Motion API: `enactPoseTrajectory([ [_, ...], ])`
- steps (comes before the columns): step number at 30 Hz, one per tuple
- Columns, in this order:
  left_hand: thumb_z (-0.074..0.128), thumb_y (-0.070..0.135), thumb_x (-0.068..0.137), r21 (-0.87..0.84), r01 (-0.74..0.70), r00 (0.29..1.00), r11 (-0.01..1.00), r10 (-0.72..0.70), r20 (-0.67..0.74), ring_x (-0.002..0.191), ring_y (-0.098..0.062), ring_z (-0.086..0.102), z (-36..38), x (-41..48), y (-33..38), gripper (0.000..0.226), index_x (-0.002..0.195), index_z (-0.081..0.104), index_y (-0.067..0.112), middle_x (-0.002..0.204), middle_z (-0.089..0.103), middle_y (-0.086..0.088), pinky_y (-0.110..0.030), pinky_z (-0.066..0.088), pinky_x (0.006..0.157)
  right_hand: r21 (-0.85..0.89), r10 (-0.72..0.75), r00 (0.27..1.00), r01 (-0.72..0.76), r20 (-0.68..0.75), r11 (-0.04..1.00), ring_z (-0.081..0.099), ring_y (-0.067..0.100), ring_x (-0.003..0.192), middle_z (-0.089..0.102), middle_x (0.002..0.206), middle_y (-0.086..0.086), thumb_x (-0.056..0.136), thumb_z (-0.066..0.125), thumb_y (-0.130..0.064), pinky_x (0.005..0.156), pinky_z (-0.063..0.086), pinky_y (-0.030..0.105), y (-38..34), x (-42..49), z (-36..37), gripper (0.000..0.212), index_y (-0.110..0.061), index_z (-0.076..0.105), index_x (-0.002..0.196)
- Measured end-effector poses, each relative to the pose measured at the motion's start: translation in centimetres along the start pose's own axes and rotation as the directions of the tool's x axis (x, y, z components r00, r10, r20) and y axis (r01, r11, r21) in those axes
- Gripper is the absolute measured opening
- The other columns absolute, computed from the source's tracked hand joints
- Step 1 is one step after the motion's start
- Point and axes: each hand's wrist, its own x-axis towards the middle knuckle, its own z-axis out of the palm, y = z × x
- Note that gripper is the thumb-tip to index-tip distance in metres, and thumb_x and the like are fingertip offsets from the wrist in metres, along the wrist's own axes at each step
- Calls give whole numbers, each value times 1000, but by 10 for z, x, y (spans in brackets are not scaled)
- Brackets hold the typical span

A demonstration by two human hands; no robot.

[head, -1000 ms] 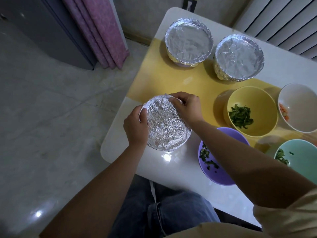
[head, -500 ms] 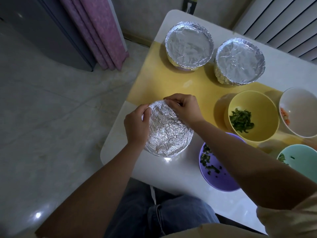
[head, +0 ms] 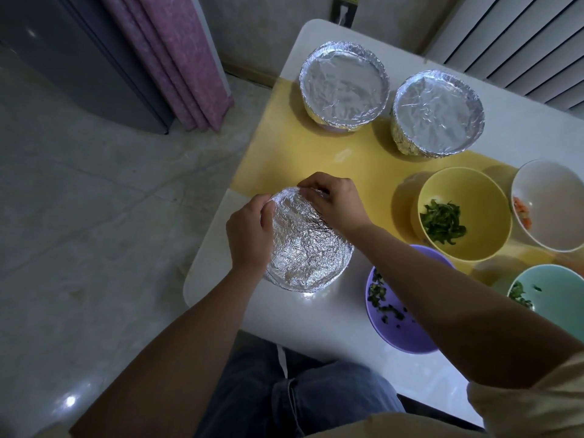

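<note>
A bowl covered with crinkled foil (head: 308, 248) stands near the left front corner of the white table (head: 316, 314). My left hand (head: 249, 235) grips the foil at the bowl's left rim, fingers curled over the edge. At the far rim, my right hand (head: 335, 200) pinches the foil with bent fingers. The bowl itself is hidden under the foil.
Two more foil-covered bowls (head: 344, 86) (head: 437, 113) stand at the back on a yellow mat (head: 316, 153). A yellow bowl (head: 463, 213), a purple bowl (head: 401, 317) and a teal bowl (head: 550, 295) hold chopped greens; a white bowl (head: 550, 203) holds orange bits. The table edge is close on the left.
Both hands have worked round the foil's rim toward the far side, coming closer together. The bowl has stayed where it was.
</note>
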Motion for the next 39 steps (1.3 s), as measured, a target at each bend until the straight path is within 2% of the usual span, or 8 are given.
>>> enactPoseTrajectory([
  [7, 56, 11, 97, 52, -30, 999, 998, 31, -10, 67, -30, 68, -1, -1, 2, 17, 99, 71, 4, 79, 74, -10, -23, 34, 59, -176, -109, 994, 106, -7, 979, 64, 21, 69, 72, 82, 3, 95, 56, -16, 63, 42, 24, -5, -2, 4, 15, -8, 69, 95],
  [16, 56, 10, 96, 52, -37, 999, 998, 38, -6, 67, -32, 67, 1, -1, 1, 16, 98, 71, 5, 79, 74, -10, -24, 34, 60, -15, -17, 999, 16, -30, 1000, 64, 14, 71, 71, 80, -1, 90, 63, -11, 65, 43, 15, -5, -1, 2, 9, -9, 71, 92],
  [21, 57, 15, 97, 1, 20, 999, 1000, -20, 43, 75, -29, 69, -1, 1, -2, 17, 100, 71, 7, 84, 75, -8, -25, 37, 62, -17, -5, 1000, 5, -15, 1000, 66, 18, 75, 72, 82, 2, 88, 64, -9, 70, 53, 33, -6, 4, 2, 8, -7, 71, 90],
  [25, 55, 22, 99, -115, 100, 986, 988, -83, 143, 97, -22, 69, -6, -3, -8, 25, 117, 68, 9, 105, 74, -6, -27, 47, 78, 0, 36, 999, -36, -1, 999, 66, 19, 98, 71, 109, 6, 92, 62, -23, 89, 52, 35, -5, -6, 1, 26, -8, 69, 113],
  [27, 51, 26, 100, -153, 143, 974, 978, -111, 199, 109, -20, 64, -11, -8, -10, 33, 126, 62, 8, 118, 70, -6, -26, 46, 87, -63, -50, 996, 46, -74, 997, 60, 23, 112, 64, 122, 10, 92, 60, -32, 97, 46, 34, -10, -12, -2, 40, -7, 64, 123],
  [31, 42, 30, 97, -147, 162, 983, 976, -147, 108, 107, -22, 60, -22, -22, -17, 39, 123, 61, 7, 118, 65, -8, -35, 48, 89, -126, -299, 938, 280, -177, 952, 57, 19, 83, 61, 94, 5, 88, 67, -18, 74, 46, 34, -46, -33, -7, 16, -8, 66, 100],
  [36, 51, 14, 96, -67, 239, 971, 969, -240, -11, 85, -24, 56, -38, -37, -19, 13, 98, 62, 8, 97, 60, -8, -30, 37, 69, -239, -299, 930, 346, 212, 907, 60, 26, 63, 60, 76, 1, 72, 76, -28, 51, 37, 26, -67, -92, 25, 21, -14, 62, 81],
  [39, 52, 14, 96, -64, 241, 970, 968, -242, 5, 72, -22, 54, -47, -51, -20, 12, 85, 55, 11, 80, 60, -2, -31, 35, 64, -367, -225, 941, 309, 254, 878, 59, 28, 60, 60, 74, 4, 67, 82, -39, 50, 32, 25, -62, -110, 41, 38, -12, 58, 80],
])
